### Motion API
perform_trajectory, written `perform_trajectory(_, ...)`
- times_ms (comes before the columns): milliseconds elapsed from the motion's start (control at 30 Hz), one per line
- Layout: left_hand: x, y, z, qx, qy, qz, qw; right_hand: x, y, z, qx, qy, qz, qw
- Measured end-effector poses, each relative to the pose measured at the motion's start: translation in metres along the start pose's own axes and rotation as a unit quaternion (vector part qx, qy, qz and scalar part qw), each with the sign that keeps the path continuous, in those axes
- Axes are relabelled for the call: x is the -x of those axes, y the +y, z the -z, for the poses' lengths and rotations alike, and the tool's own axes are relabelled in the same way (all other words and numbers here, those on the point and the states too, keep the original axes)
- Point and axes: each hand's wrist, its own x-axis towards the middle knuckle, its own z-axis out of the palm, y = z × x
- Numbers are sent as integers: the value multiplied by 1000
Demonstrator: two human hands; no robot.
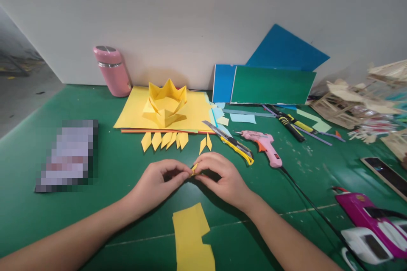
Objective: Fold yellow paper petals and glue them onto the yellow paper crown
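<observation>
Between the fingertips of both hands is a small piece of yellow paper (pixel 194 170), mostly hidden by the fingers. My left hand (pixel 162 178) pinches it from the left, and my right hand (pixel 222 178) pinches it from the right. Just beyond the hands lie several yellow paper diamonds (pixel 156 140) in a row, with a smaller pair (pixel 202 145) nearer the right hand. A folded yellow paper crown shape (pixel 165 103) stands on a stack of yellow sheets (pixel 133 110). Cut yellow paper (pixel 190 237) with a notched edge lies in front of the hands.
A yellow utility knife (pixel 237 148) and a pink glue gun (pixel 262 144) with a trailing cord lie to the right, near pliers (pixel 289 125). A pink flask (pixel 113 72) stands back left, above a blurred-out device (pixel 70 154). Blue and green boards (pixel 273 84) lean on the wall.
</observation>
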Motion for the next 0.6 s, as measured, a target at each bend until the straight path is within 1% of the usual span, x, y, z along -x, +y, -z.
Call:
perform_trajectory(100, 0, 1, 0, 47, -4, 17, 999, -1, -2, -1, 4, 13, 11, 1000)
perform_trajectory(167, -1, 4, 0, 58, -1, 31, 998, -1, -3, -1, 7, 15, 17, 1000)
perform_trajectory(233, -1, 7, 0, 55, -6, 51, 997, -1, -4, -1, 9, 14, 25, 1000)
perform_trajectory(333, -1, 10, 1, 35, -42, 74, 996, -1, -6, -1, 10, 4, 34, 999)
perform_trajectory(400, -1, 11, 2, 20, -59, 78, 995, -1, -6, -1, 10, 1, 40, 999)
perform_trajectory(600, -1, 16, 2, -8, -52, 67, 996, -1, -6, -1, 17, -2, 51, 999)
